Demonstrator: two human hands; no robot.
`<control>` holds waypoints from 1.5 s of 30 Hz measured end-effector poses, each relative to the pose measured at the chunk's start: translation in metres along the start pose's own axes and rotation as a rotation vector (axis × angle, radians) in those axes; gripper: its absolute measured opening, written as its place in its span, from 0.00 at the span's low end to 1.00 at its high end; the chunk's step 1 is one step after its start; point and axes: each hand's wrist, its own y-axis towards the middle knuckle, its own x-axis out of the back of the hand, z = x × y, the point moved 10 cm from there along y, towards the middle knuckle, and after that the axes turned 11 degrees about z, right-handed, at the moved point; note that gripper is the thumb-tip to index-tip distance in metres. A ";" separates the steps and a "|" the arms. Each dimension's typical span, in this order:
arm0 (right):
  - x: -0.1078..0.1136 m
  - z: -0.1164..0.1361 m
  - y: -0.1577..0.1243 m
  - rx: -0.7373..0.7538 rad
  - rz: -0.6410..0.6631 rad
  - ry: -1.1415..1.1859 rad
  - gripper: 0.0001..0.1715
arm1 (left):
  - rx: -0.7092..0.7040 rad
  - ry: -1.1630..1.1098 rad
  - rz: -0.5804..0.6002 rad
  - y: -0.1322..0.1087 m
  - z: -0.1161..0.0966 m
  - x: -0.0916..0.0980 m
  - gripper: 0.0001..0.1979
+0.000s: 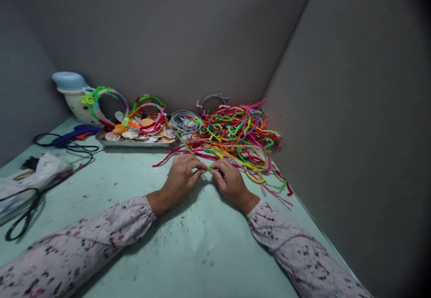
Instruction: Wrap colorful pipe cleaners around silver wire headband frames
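Between the fingertips of both hands is a green pipe cleaner. One length of it rises past my left hand toward the back, and a short bit shows where the fingertips meet. My left hand pinches it between thumb and forefinger. From the other side, my right hand pinches the same green piece, its fingertips almost touching the left ones. Just behind the hands lies a tangled heap of colourful pipe cleaners.
Behind my left hand, a metal tray holds seashells and wrapped rings. Beside it are a coil of grey wire, a white container with a blue lid, a blue glue gun, a black cable and a plastic bag. Walls enclose the table.
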 end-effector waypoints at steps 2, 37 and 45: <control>0.000 0.000 0.000 0.009 0.000 -0.005 0.07 | 0.010 0.012 0.020 0.001 0.000 -0.001 0.04; 0.005 0.010 0.000 0.087 -0.046 -0.113 0.07 | -0.016 0.151 0.034 0.001 -0.008 -0.005 0.05; 0.003 0.012 -0.001 0.107 -0.023 -0.134 0.08 | -0.011 0.157 0.101 0.002 -0.008 -0.010 0.05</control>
